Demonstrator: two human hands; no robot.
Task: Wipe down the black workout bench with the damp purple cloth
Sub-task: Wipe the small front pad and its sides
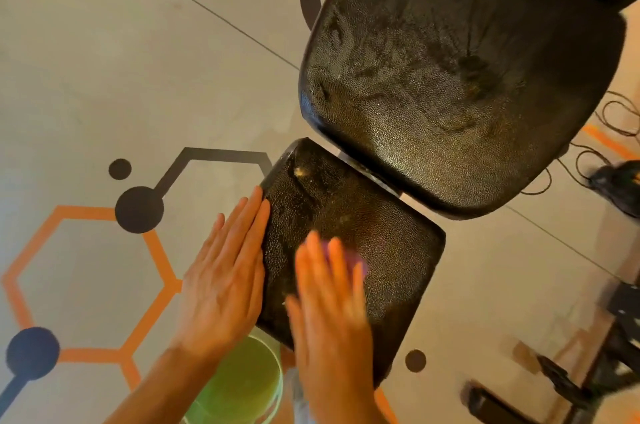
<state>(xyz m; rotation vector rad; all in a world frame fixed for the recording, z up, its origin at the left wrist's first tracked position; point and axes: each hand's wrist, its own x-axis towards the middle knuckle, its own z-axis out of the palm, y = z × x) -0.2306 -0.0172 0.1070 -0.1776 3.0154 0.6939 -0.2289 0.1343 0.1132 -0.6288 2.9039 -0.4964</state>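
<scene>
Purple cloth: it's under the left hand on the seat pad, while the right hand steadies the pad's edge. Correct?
Not quite. The head view shows the purple cloth under the right hand; the left hand steadies the seat pad's edge.

Bench (349,215) pebbled, glossy black vinyl; cloth (358,262) soft purple; floor (104,60) matt.

Warm, even indoor light, fairly bright; soft glare on the pebbled bench (450,84), strongest along its near rim; shadows faint; the right hand (329,312) is smeared by motion blur, the left hand (225,278) sharper; wide-angle bending at the edges; corners soft.
</scene>
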